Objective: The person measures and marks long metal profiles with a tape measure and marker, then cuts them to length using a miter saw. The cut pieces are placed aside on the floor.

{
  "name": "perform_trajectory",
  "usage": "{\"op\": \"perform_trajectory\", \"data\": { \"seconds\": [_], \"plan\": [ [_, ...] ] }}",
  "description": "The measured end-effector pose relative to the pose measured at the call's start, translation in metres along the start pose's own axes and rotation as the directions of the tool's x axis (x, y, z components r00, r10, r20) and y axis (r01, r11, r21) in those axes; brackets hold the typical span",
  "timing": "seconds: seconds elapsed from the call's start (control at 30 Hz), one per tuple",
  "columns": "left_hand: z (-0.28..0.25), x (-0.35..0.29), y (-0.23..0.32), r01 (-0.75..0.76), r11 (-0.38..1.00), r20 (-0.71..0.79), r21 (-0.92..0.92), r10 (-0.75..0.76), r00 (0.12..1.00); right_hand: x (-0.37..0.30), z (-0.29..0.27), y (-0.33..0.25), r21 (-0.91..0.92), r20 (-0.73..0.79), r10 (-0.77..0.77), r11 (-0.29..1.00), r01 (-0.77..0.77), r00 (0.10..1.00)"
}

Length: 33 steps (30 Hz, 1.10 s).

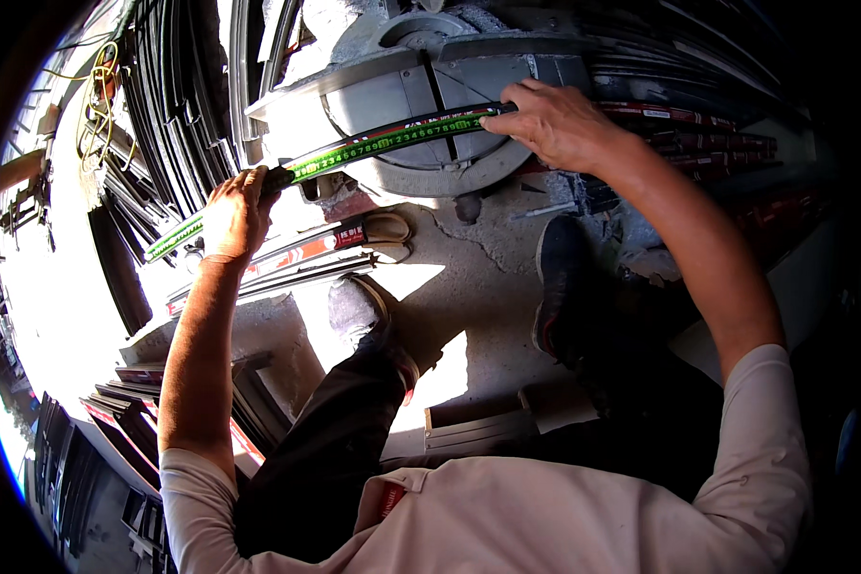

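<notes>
A green tape measure blade (392, 141) with black markings is stretched between my two hands. Along its far edge runs a dark, narrow profile strip (429, 121) with red and white film on it. My left hand (234, 218) is closed round the tape and strip, and the green blade continues past it to the left. My right hand (557, 122) pinches their right end, thumb near the tape's tip. Both span the round metal table of a mitre saw (426, 177), slanting down to the left. The tape's case is not discernible.
Long dark profiles (167, 105) lean at the far left beside a yellow cord (99, 100). More profiles (679, 120) lie at the right. Red-and-white wrapped strips (301, 253) rest near my left shoe (356, 304). A grey box-like piece (478, 426) lies between my legs.
</notes>
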<state>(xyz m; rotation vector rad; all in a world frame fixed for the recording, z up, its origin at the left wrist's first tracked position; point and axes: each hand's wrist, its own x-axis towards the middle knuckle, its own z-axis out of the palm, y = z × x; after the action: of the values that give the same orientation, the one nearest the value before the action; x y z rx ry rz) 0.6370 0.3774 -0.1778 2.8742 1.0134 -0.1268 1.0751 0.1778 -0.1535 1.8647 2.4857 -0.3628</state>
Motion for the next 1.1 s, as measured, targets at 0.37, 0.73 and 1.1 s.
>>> {"op": "perform_trajectory", "data": {
  "seconds": [0.37,0.73,1.1],
  "plan": [
    [-0.018,0.003,0.022,-0.045,0.994,0.033,0.101,0.042,0.999,0.002,-0.004,-0.002,0.017,0.013,0.015,1.0,-0.015,1.0],
    [-0.011,0.038,0.201,-0.099,0.976,-0.156,-0.192,0.069,0.985,0.001,-0.001,-0.003,0.02,-0.015,0.013,1.0,-0.012,1.0],
    [0.009,0.051,0.282,0.315,0.916,-0.042,-0.247,-0.335,0.941,-0.001,-0.002,-0.002,0.029,-0.053,0.007,1.0,-0.005,0.999]
  ]
}}
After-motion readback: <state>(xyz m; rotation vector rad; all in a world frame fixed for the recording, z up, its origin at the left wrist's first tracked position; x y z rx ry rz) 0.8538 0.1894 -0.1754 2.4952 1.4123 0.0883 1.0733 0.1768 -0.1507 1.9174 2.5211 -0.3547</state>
